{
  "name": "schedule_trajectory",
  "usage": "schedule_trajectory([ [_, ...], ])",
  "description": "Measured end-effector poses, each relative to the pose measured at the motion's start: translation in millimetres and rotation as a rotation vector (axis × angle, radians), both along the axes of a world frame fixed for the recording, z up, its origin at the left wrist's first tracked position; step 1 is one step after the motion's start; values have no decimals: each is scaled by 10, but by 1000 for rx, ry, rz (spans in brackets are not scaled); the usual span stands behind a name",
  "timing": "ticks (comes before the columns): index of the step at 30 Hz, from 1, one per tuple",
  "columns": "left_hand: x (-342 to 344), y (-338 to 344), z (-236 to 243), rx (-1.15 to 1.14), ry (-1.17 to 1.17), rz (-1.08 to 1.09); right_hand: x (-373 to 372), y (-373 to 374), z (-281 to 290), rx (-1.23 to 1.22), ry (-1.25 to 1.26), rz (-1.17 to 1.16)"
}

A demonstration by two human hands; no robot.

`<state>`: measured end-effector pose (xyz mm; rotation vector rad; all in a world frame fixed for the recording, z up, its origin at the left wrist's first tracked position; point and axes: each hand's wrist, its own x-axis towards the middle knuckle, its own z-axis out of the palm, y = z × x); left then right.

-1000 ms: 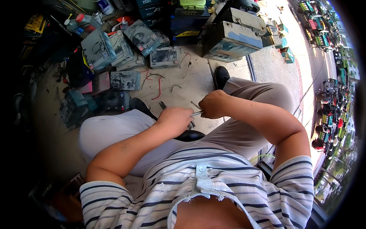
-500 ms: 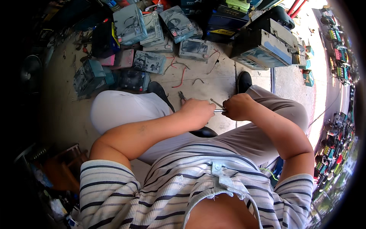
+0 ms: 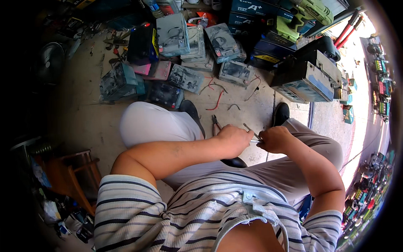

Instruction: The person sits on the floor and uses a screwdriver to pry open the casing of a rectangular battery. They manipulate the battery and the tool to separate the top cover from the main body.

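Note:
My left hand (image 3: 236, 140) and my right hand (image 3: 274, 139) meet above the floor between my knees, both with curled fingers. A thin, shiny metal rod (image 3: 255, 141) spans the small gap between them, gripped at both ends. From beside my right fingers a second thin, dull brownish piece (image 3: 249, 129) slants up and left; how it is held is hidden. Pliers with reddish handles (image 3: 216, 125) lie on the floor just beyond my left hand, their lower end close behind it.
Dusty batteries (image 3: 172, 35) sit piled ahead, with loose red and black wires (image 3: 218, 101) near them. A large battery case (image 3: 304, 80) stands front right. A green power drill (image 3: 312, 12) rests on boxes. At left are a wooden chair (image 3: 79, 172) and a round fan (image 3: 51, 61).
The view has tilted, so everything sits lower and further right in the picture. Both hands keep their grip around the thin rod, with little visible movement between them.

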<state>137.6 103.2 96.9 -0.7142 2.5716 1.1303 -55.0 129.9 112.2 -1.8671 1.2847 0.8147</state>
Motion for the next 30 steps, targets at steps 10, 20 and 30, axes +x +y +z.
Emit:
schedule_trajectory([
  [10,12,-2,-7,-36,70,32,-35,17,-24,-9,-31,2],
  [20,37,20,8,-12,39,-7,-10,12,-7,4,-5,-5],
  [30,4,-7,-38,-24,95,44,-15,-3,-7,-18,-39,-36],
])
